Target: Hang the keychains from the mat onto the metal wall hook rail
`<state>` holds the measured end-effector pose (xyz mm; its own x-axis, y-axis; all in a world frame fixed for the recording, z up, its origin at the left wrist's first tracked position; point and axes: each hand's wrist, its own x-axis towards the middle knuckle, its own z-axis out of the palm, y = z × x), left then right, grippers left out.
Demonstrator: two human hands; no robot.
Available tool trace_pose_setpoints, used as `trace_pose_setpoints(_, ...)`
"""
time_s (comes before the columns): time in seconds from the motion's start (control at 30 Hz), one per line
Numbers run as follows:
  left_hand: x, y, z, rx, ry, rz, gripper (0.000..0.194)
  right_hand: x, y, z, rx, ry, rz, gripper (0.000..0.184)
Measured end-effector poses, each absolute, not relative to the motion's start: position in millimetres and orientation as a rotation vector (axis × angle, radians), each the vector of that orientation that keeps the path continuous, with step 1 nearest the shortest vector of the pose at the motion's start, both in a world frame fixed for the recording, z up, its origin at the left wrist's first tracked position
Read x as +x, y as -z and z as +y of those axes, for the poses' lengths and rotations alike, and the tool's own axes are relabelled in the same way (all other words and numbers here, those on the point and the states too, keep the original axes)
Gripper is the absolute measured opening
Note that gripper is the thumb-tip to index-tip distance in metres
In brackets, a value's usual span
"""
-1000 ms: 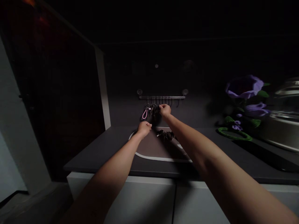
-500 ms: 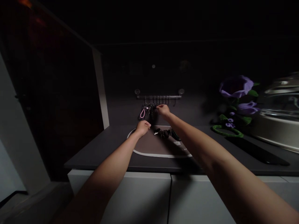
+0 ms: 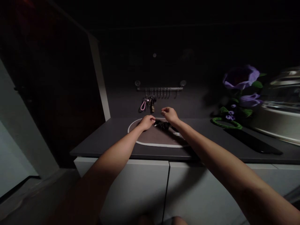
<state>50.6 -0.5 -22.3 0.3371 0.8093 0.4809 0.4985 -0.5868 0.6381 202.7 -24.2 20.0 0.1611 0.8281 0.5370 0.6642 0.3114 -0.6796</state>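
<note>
My left hand (image 3: 147,122) is low over the brown mat (image 3: 150,137), its fingertips beside a dark bunch of keys (image 3: 165,125) lying there. The fingers are bent and slightly apart, with nothing visible in them. My right hand (image 3: 170,114) hovers above the same bunch, fingers loosely curled and apart, also with nothing visible in it. On the wall, a clear hook rail (image 3: 161,89) carries several hanging keys (image 3: 150,100) at its left end. One has a pink loop strap (image 3: 143,105), and a small brownish charm (image 3: 153,108) dangles lowest. Dim light hides the bunch's details.
The white-edged mat rests on a dark countertop (image 3: 98,137) above white cabinet doors (image 3: 138,187). To the right are purple flowers (image 3: 241,79), a green ring (image 3: 226,123), a long black flat object (image 3: 255,142) and a large domed appliance (image 3: 278,125).
My right hand has come down from the rail, leaving the hanging keys and charm in full sight. My left hand has shifted right, closer to the bunch on the mat. The view has tilted downward.
</note>
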Motion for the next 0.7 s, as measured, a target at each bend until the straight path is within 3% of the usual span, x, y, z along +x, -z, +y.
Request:
trace_pose_setpoints(0.3,56.2,40.6,12.9,2.342,-1.061,1.148,0.038,213.4,6.9,-52.7,-1.612,0.342,-2.016,0.027)
trace_pose_setpoints(0.7,60.1,37.6,10.3,1.930,-1.161,1.125,0.028,212.5,16.8,-44.6,-1.654,0.353,-2.062,0.028)
